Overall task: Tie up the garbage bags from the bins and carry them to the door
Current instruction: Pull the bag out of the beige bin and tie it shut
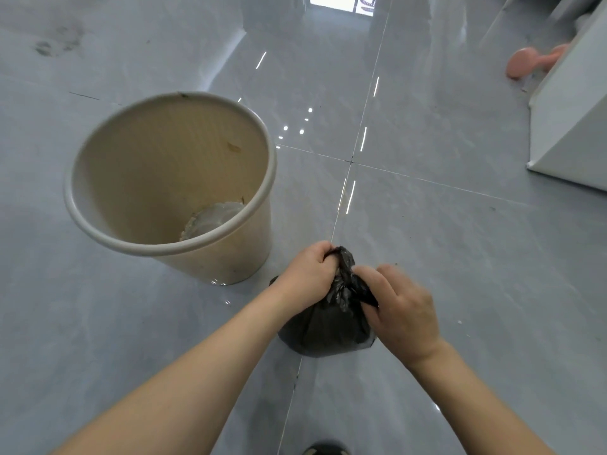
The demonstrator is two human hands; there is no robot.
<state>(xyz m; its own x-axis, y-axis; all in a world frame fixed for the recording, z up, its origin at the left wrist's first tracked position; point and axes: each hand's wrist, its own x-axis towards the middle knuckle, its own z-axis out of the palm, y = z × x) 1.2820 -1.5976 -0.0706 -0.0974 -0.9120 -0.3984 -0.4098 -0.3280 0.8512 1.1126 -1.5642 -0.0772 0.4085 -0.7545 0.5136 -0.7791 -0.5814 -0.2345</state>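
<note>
Grey tile floor (427, 257); both hands grip black garbage bag (328, 326) beside bin (98, 218).

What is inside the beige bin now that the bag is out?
The beige bin holds no liner. A clear, round plastic piece lies at the bottom, and a brownish smear marks the inner wall. The near rim hides the rest of the bottom.

You see a glossy grey tiled floor (443, 231), a white cabinet (571, 126) at right, and a pink object (522, 65) beside it.
</note>
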